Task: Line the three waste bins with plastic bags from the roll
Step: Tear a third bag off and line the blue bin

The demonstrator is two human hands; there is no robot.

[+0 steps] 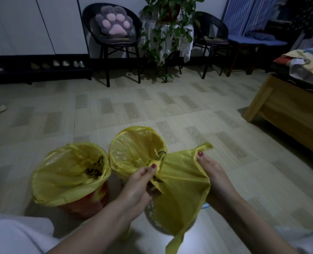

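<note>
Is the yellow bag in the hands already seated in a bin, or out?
Out. The yellow bag hangs in the air, pinched by the left hand and right hand, its mouth only partly spread.

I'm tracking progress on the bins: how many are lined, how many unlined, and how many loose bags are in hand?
Lined bins: 2, the red bin and the second bin
Unlined bins: 1, the third bin, mostly hidden
Loose yellow bag in hand: 1
Total: 4
</note>
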